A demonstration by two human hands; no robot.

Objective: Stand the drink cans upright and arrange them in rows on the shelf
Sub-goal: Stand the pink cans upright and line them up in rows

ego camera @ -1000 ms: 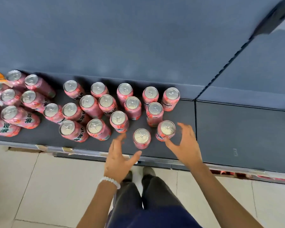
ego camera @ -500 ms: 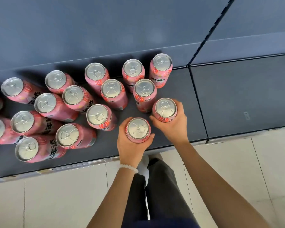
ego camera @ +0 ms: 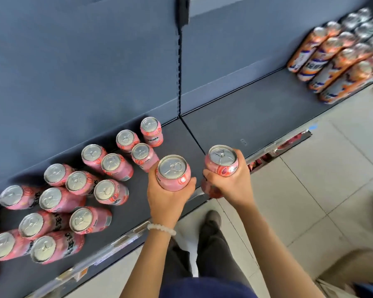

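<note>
Partly done: upright on the dark shelf [ego camera: 256,117], a loose pink cluster [ego camera: 80,190], not yet in clean rows. Further right, orange cans [ego camera: 336,59], lined up. Below, pale tiled floor [ego camera: 310,201]. Lifted above the shelf front: left hand [ego camera: 168,198] gripping one pink can [ego camera: 173,172], right hand [ego camera: 235,186] gripping another can [ego camera: 222,161].

Black Chinese characters are printed on the pink cans [ego camera: 58,247] at lower left; other can lettering is too blurred.
</note>
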